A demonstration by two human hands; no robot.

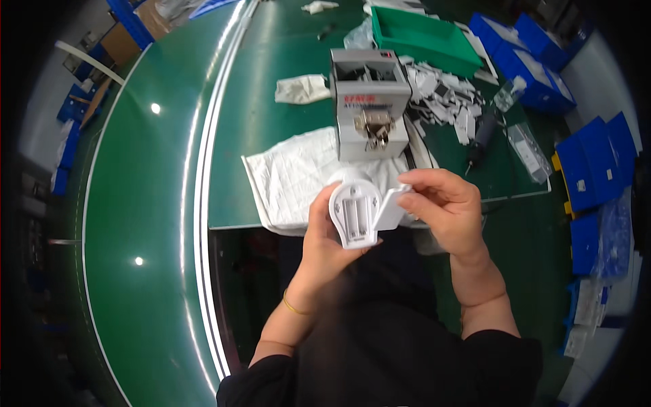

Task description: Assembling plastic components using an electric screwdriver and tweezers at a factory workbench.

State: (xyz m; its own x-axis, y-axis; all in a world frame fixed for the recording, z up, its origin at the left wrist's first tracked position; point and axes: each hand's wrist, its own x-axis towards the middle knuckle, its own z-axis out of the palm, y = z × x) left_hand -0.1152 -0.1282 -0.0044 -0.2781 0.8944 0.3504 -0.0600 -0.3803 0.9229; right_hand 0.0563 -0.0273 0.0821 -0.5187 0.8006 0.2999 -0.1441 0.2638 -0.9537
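White plastic housing [354, 211] gripped in L hand [321, 237]; R hand [444, 209] pinches cover [389, 211] at 3 o'clock; prob. cover-fitting, next needs edges aligned; contact unclear.

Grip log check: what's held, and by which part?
The left hand holds a rounded white plastic housing by its left and lower sides; the right hand pinches a flat white plastic cover at its upper end.

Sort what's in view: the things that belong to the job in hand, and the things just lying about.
In the job:
- white casing, in the left hand
- white flat piece, in the right hand

Untouched, seemingly just lying about:
- small white cloth
- clear bottle
- green bin
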